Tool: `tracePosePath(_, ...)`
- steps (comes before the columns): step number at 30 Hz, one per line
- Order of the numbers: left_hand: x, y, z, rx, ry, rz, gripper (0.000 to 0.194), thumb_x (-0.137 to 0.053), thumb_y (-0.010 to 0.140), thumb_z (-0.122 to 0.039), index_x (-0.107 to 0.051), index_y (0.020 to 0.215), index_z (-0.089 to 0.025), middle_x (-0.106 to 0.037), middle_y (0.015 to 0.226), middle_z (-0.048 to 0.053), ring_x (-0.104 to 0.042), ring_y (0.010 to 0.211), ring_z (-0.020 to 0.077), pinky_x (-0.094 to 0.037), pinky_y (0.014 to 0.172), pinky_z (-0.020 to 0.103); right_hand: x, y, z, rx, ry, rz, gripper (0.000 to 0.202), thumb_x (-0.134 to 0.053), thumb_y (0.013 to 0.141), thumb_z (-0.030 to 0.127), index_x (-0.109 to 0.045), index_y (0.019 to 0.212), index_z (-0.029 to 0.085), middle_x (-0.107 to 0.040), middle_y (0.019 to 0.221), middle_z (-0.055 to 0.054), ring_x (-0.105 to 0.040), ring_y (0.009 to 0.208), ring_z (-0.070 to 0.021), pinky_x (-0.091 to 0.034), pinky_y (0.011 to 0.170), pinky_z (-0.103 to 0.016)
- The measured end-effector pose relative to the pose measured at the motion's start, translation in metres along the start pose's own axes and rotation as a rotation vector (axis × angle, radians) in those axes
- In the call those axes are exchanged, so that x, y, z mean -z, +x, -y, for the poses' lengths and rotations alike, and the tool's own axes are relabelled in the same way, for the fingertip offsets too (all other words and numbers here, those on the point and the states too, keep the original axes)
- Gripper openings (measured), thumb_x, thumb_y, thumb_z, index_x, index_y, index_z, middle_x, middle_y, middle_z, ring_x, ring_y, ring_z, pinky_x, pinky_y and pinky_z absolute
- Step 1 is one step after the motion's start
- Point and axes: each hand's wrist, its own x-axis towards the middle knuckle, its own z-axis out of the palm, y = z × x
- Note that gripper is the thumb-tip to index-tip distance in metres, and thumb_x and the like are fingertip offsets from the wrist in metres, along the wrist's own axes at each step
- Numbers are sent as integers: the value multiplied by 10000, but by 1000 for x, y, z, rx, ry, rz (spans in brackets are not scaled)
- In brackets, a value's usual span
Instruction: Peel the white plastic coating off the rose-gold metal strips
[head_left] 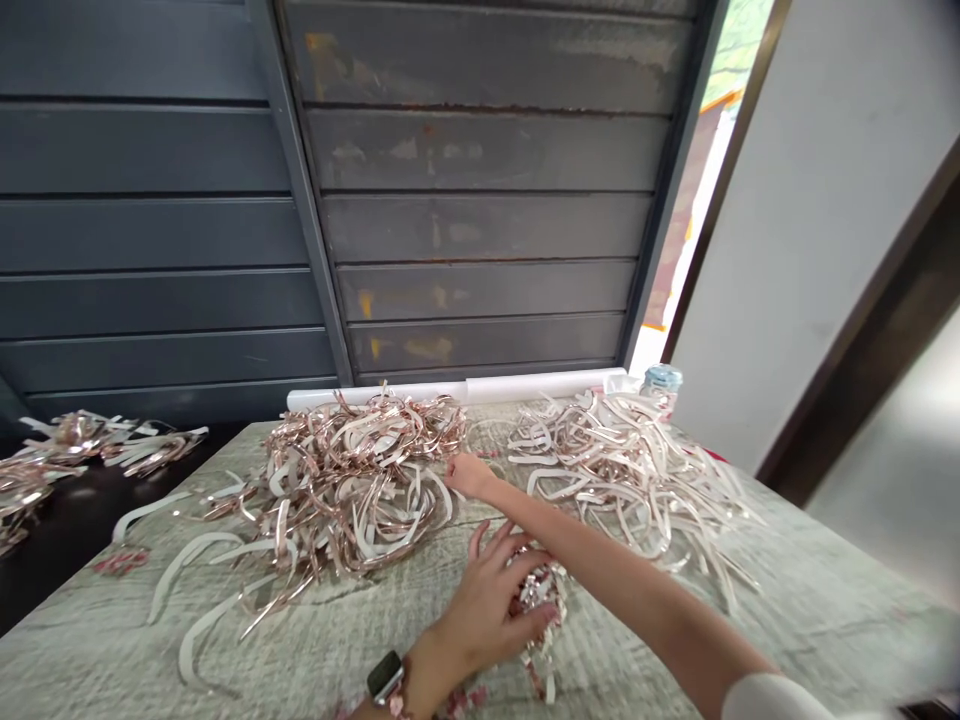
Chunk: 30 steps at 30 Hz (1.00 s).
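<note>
My left hand (491,600), with a watch (385,677) on the wrist, rests with fingers spread over a small heap of shiny, crinkled rose-gold and white scraps (541,590). My right hand (470,475) reaches across, over and past the left one, to the edge of a large tangled pile of rose-gold and white foil strips (360,450). Its fingers are closed, and whatever they pinch is hidden. To the right of my right forearm lies a second tangled pile of pale metallic strips (637,465).
A long white roll (540,385) lies along the table's back edge. By the wall stands a jar with a blue lid (664,378). More foil strips (79,435) lie on a dark surface at left. A grey slatted panel (487,230) rises behind the patterned table (315,650).
</note>
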Motion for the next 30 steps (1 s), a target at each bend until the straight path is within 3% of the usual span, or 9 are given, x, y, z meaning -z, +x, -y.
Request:
tracePosePath(5,-5,-2,5,2,54,-70,484,-612,927,-500,-574,1385,-348,-568,1484,46,-242,1523,392,-88,1212,702,40,-1,6,11,170,-217,323,-633,984,336,-616,1269,185,-636,1293,-98,-664,1083,-248,-577,905,-452)
tracePosePath(7,-8,-4,8,-32,98,-61,574,-600,935,-509,-476,1478,-371,-415,1610,46,-145,1550,411,-92,1201,721,59,1,9,21,262,-294,333,-632,984,338,-611,1277,181,-635,1295,-100,-664,1084,-250,-576,906,-458)
tracePosePath(9,-11,-6,10,-52,158,-75,660,-606,932,-504,-375,1540,-394,-160,1707,53,0,1553,460,-93,1166,771,74,2,7,26,362,-338,345,-635,982,338,-605,1285,176,-634,1295,-101,-665,1084,-253,-577,904,-462)
tracePosePath(12,-9,-9,11,-85,239,-220,688,-644,901,-458,-388,1537,-396,68,1718,45,126,1516,524,-57,1118,826,82,-10,-9,4,500,-320,352,-639,979,339,-602,1286,170,-638,1284,-100,-669,1072,-252,-581,893,-458)
tracePosePath(15,-1,-9,10,-90,207,-429,555,-525,961,-361,-449,1510,-325,-65,1718,70,18,1551,468,-95,1163,772,70,-41,-37,-58,592,-225,341,-636,982,340,-608,1276,171,-644,1271,-98,-674,1057,-246,-586,882,-448)
tracePosePath(19,13,-6,13,64,75,-652,430,-493,1002,-304,-501,1432,-306,-307,1654,91,-228,1540,353,-262,1195,635,40,-90,-65,-132,644,-58,325,-633,984,340,-614,1258,166,-657,1239,-96,-683,1023,-232,-593,858,-433)
tracePosePath(22,23,-3,24,139,21,-677,621,-649,936,-339,-411,1508,-291,-377,1613,132,-413,1452,331,-401,1140,530,20,-113,-70,-145,674,17,298,-620,992,355,-629,1215,157,-680,1156,-80,-695,936,-205,-604,794,-390)
tracePosePath(26,30,-1,36,135,-101,-728,257,-622,948,-281,-718,1186,-302,-719,1199,65,-659,1125,241,-506,988,385,9,-122,-70,-117,742,51,229,-612,999,353,-651,1077,142,-684,913,-18,-648,677,-121,-566,609,-269)
tracePosePath(30,27,1,38,387,-452,-819,186,-728,857,-385,-799,939,-234,-759,1013,77,-687,986,242,-520,911,339,11,-124,-73,-75,813,69,254,-539,1028,363,-651,957,146,-622,667,38,-485,441,-64,-375,407,-180)
